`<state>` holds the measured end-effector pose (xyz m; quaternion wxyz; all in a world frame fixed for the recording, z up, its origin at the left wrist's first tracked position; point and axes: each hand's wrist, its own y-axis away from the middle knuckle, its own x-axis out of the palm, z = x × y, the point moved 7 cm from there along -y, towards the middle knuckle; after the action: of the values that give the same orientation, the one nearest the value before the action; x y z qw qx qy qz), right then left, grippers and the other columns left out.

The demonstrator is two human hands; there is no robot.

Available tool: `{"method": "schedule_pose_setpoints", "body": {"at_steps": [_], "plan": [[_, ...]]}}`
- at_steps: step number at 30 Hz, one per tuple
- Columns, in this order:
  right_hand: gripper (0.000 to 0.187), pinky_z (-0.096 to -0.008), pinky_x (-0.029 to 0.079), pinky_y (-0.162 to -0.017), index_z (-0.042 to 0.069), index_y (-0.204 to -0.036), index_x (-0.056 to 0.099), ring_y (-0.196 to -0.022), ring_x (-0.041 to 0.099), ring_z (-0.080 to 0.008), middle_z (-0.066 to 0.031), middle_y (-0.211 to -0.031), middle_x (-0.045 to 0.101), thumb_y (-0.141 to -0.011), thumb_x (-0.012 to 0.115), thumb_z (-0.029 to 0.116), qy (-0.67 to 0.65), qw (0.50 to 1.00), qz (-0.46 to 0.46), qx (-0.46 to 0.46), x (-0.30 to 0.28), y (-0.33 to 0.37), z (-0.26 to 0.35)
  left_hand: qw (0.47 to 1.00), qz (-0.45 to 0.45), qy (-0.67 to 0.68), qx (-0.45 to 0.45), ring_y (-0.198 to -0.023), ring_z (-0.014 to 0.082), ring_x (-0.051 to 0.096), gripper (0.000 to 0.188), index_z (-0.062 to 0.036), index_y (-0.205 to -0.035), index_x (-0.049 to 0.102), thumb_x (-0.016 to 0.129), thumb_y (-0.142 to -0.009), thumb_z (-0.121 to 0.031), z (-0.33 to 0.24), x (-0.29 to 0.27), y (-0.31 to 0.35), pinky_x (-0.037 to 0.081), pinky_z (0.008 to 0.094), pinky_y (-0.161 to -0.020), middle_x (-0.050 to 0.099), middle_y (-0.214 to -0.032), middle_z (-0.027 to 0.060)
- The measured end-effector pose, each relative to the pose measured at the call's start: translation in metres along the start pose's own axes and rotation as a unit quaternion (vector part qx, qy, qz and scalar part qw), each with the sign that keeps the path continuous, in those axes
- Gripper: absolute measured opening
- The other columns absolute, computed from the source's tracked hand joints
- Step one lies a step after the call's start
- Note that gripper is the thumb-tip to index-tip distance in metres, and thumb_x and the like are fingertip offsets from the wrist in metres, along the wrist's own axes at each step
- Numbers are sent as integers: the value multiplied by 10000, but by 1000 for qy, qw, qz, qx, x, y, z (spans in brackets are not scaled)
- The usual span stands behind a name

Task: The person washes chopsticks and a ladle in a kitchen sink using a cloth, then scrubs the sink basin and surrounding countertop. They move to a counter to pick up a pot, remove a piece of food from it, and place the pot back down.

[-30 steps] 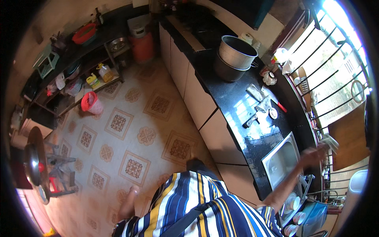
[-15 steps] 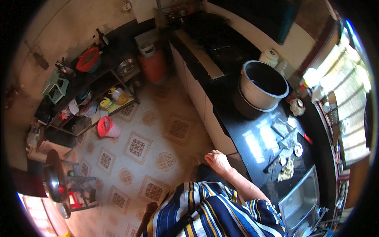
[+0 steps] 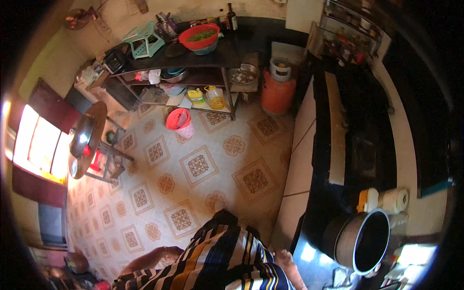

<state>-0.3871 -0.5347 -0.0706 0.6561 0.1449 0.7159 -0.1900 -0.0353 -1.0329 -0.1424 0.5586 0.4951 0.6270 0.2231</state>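
My right hand [image 3: 284, 261] hangs low beside my body, next to the front edge of the black counter. It looks blurred and no object shows in it; how far its fingers are bent cannot be made out. On the other side, my left hand [image 3: 168, 253] is bent in front of my striped shirt [image 3: 212, 261], over the tiled floor, its fingers smeared and partly hidden. Nearest to my right hand is a large deep pot [image 3: 349, 241] on the counter, dark inside with a pale rim.
Ahead stands a dark shelf table [image 3: 212, 57] bearing a red basin [image 3: 193, 44] of greens and a pale green stool [image 3: 145, 42]. An orange gas cylinder [image 3: 277, 92] stands in the corner. A pink bucket [image 3: 181, 126] and a round wooden table [image 3: 99, 128] occupy the floor.
My view has swung left, so the shelf table and cylinder sit further right in it. My left hand has come into view; my right hand appears lower. The sink has left the picture.
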Motion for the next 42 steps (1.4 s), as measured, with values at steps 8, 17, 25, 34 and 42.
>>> {"method": "schedule_pose_setpoints", "body": {"at_steps": [8, 17, 25, 34, 42], "plan": [[119, -388, 372, -529, 137, -794, 592, -617, 524, -237, -53, -761, 556, -766, 610, 251, -225, 866, 381, 232, 75, -25, -52, 996, 31, 61, -49, -778, 240, 653, 176, -61, -898, 660, 567, -862, -206, 3, -10, -30, 521, 389, -683, 672, -812, 127], [151, -406, 391, -562, 107, -806, 604, -649, 542, -254, -83, -776, 573, -783, 618, 255, -299, 842, 358, 270, 106, -295, -47, 978, 5, 177, -112, -757, 245, 649, 185, -64, -891, 663, 576, -846, -220, 53, -111, -67, 519, 388, -669, 671, -796, 128], [180, -423, 407, -592, 80, -816, 615, -677, 558, -270, -109, -789, 587, -798, 625, 259, -344, 846, 352, 205, 130, -561, -27, 940, -10, 284, -188, -739, 251, 646, 193, -66, -886, 666, 584, -831, -232, 93, -149, -76, 516, 386, -656, 670, -781, 129], [214, -441, 425, -625, 49, -828, 627, -708, 577, -287, -139, -804, 604, -815, 633, 263, -278, 831, 475, 80, 169, -775, 2, 883, -5, 406, -237, -718, 257, 642, 203, -69, -879, 669, 593, -815, -245, 48, -150, -78, 514, 384, -641, 670, -765, 129], [245, -457, 441, -655, 22, -839, 638, -736, 593, -302, -166, -818, 618, -830, 640, 267, -110, 796, 590, -82, 196, -964, 9, 887, -27, 431, -164, -699, 262, 639, 213, -71, -873, 672, 600, -801, -257, -10, -244, -164, 512, 382, -629, 669, -751, 130]]}}
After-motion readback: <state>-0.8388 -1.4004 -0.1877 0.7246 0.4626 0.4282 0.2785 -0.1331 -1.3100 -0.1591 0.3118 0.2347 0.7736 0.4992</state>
